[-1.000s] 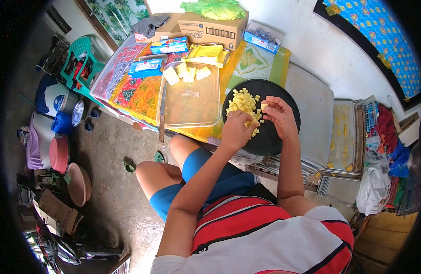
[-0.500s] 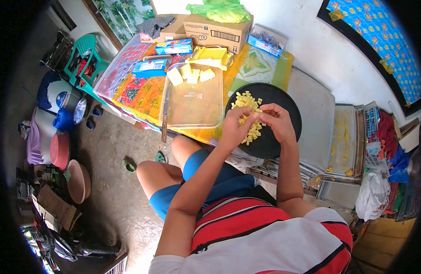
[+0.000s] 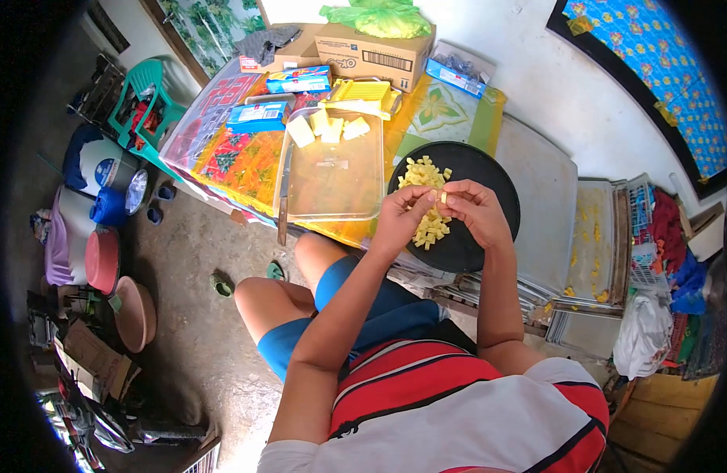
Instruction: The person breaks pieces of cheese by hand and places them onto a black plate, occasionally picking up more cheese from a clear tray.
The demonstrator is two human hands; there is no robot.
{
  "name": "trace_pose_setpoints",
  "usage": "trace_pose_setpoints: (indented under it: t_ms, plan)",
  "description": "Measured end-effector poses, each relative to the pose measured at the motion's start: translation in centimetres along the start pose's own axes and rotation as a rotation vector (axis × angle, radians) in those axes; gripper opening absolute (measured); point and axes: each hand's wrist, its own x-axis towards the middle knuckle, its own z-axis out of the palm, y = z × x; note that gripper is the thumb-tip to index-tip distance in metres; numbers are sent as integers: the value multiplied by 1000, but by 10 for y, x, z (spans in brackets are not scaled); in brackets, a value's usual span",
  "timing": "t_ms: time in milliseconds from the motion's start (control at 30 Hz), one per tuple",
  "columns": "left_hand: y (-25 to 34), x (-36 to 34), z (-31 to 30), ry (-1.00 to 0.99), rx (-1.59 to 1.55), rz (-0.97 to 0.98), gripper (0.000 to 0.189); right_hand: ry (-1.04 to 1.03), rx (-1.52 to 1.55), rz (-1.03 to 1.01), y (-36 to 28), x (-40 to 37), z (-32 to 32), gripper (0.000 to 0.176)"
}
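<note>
Above a round black pan [image 3: 496,236], both my hands are raised close together. The thumb and fingers of my right hand [image 3: 480,213] pinch a small pale-yellow piece of cheese [image 3: 444,198]. My left hand [image 3: 403,217] is closed in a pinch beside that piece; what lies between its fingertips is too small to make out. Under and around the hands, a pile of cheese cubes [image 3: 431,229] covers the left part of the pan. Left of the pan is a clear plastic tray [image 3: 340,193] with several larger cheese blocks [image 3: 301,132] at its far end. A knife [image 3: 283,213] rests along its left edge.
Beyond the tray are a yellow slotted slicer [image 3: 363,96], blue-and-yellow boxes [image 3: 257,117] and a cardboard carton [image 3: 371,55] topped by a green plastic bag [image 3: 383,20]. Framed trays [image 3: 596,236] stand at the right. A green chair [image 3: 149,102] and basins [image 3: 135,311] are at the left.
My fingertips have drawn slightly apart, and the cheese piece in my right fingers now shows more clearly. The pan, tray and boxes have stayed in place.
</note>
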Motion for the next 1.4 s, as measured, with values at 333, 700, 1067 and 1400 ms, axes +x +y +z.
trace_pose_setpoints:
  t_ms: [333, 700, 1067, 1400]
  plan:
    - [-25, -5, 1, 176, 884, 452, 18, 228, -395, -98, 20, 11, -33, 18]
    - [-22, -11, -9, 234, 886, 503, 27, 390, -645, -178, 29, 17, -38, 26]
    - [-10, -52, -72, 458, 866, 428, 32, 670, -500, -265, 13, 16, -25, 39]
    - [1, -83, -104, 595, 795, 430, 25, 64, -1039, -521, 58, 58, 83, 36]
